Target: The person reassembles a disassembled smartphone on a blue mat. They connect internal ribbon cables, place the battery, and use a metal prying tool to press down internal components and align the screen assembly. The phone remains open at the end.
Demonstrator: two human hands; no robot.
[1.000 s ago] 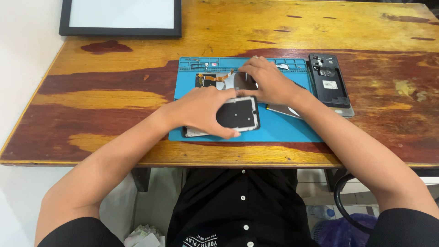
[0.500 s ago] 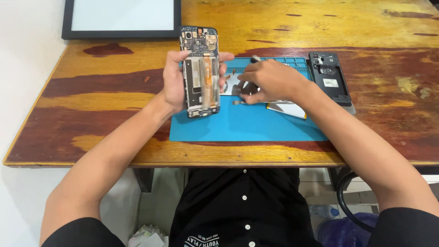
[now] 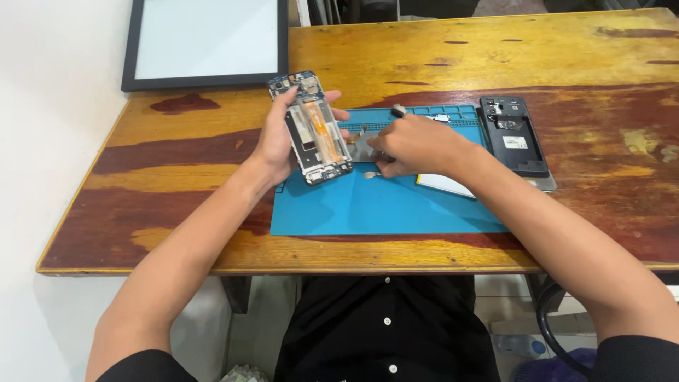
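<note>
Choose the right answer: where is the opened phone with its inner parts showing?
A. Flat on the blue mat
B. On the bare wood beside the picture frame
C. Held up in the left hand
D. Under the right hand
C: the left hand grips the opened phone by its edges, tilted up above the blue mat.

I get a bright, evenly lit view with soft daylight. The varnished tabletop [image 3: 453,49] shows a mild sheen toward the far edge. Shadows under the forearms are faint. Focus is sharp throughout; the edges bend only slightly.
</note>
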